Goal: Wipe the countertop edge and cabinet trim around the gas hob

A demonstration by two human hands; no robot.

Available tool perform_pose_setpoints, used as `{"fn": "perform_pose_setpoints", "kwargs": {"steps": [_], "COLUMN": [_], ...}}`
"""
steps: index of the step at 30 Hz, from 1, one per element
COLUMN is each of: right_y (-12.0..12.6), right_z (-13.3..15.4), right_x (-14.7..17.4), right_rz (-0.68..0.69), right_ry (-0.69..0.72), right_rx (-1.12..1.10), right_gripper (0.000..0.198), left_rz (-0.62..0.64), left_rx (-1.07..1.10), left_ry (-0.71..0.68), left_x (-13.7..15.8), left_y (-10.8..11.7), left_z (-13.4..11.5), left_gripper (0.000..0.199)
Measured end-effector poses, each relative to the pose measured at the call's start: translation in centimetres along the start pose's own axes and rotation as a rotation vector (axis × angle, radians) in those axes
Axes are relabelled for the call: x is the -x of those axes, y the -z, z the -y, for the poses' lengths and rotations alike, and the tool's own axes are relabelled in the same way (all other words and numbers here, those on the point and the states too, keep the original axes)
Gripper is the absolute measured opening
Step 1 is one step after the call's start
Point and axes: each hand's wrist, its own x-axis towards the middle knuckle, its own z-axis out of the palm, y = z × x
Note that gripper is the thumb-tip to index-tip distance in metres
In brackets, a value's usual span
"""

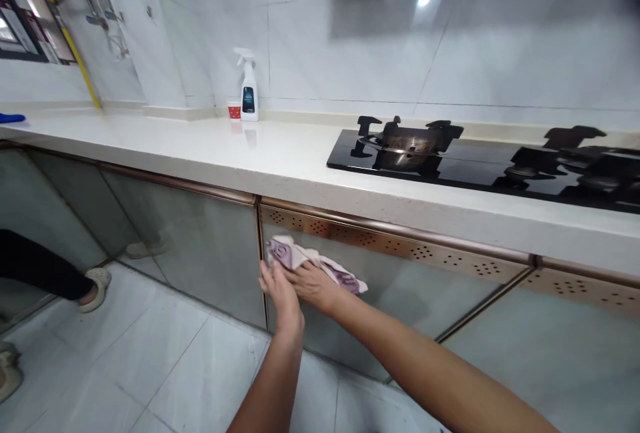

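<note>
A white and purple patterned cloth (286,252) lies bunched against the upper part of a glass-fronted cabinet door (390,306), below its perforated copper-coloured strip. My right hand (314,284) presses the cloth to the door, its fingertips partly hidden in the folds. Close beside it, my left hand (280,293) reaches up by the door's left edge with its fingers stretched and apart. Its fingertips are at the cloth's lower left; whether they touch the cloth or the door I cannot tell.
Above runs a pale countertop (195,140) with a black gas hob (340,153), a white spray bottle (249,90) and a small red-and-white cup (234,110). Another person's leg (45,266) and shoe (96,290) are at the left on the tiled floor (165,340).
</note>
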Motion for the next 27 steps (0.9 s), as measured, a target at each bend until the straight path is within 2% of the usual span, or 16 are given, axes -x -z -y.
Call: {"fn": "perform_pose_setpoints", "kwargs": {"steps": [2, 4, 7, 9, 13, 15, 17, 19, 22, 25, 27], "right_y": [-0.3, 0.3, 2.7, 5.1, 9.0, 9.4, 8.5, 6.7, 4.2, 3.4, 3.6], "right_z": [0.5, 0.5, -0.9, -2.5, -5.7, -6.2, -5.9, -4.9, -3.2, -2.1, -1.9], "right_x": [3.9, 7.7, 12.2, 13.7, 12.9, 11.6, 10.5, 9.7, 9.3, 10.1, 11.4], "right_rz": [0.008, 0.017, 0.001, -0.043, -0.147, -0.207, -0.265, -0.310, -0.266, -0.145, -0.111], "right_ry": [0.009, -0.003, -0.070, -0.135, -0.326, -0.413, -0.453, -0.444, -0.339, -0.211, -0.213], "right_rx": [0.014, 0.055, 0.170, 0.260, 0.348, 0.317, 0.254, 0.214, 0.229, 0.245, 0.243], "right_gripper": [0.034, 0.039, 0.050, 0.050, 0.039, 0.040, 0.041, 0.040, 0.041, 0.043, 0.044], "left_rz": [0.062, 0.142, 0.226, 0.229, 0.199, 0.183, 0.192, 0.231, 0.282, 0.296, 0.307], "left_rx": [-0.082, -0.099, -0.086, -0.068, -0.034, -0.016, -0.026, -0.069, -0.170, -0.276, -0.323], "left_ry": [0.035, 0.023, -0.010, -0.013, -0.060, -0.135, -0.223, -0.288, -0.341, -0.390, -0.417], "left_x": [0.6, 1.3, 2.0, 2.3, 2.9, 3.4, 3.9, 4.3, 4.6, 4.8, 4.9], "left_y": [-0.3, -0.6, -0.8, -0.9, -1.1, -1.2, -1.3, -1.4, -1.6, -1.8, -2.0], "left_z": [-0.4, -0.9, -1.5, -1.7, -2.0, -2.1, -2.2, -2.1, -1.9, -1.7, -1.7], "left_gripper": [0.061, 0.060, 0.064, 0.066, 0.064, 0.063, 0.062, 0.061, 0.059, 0.058, 0.059]}}
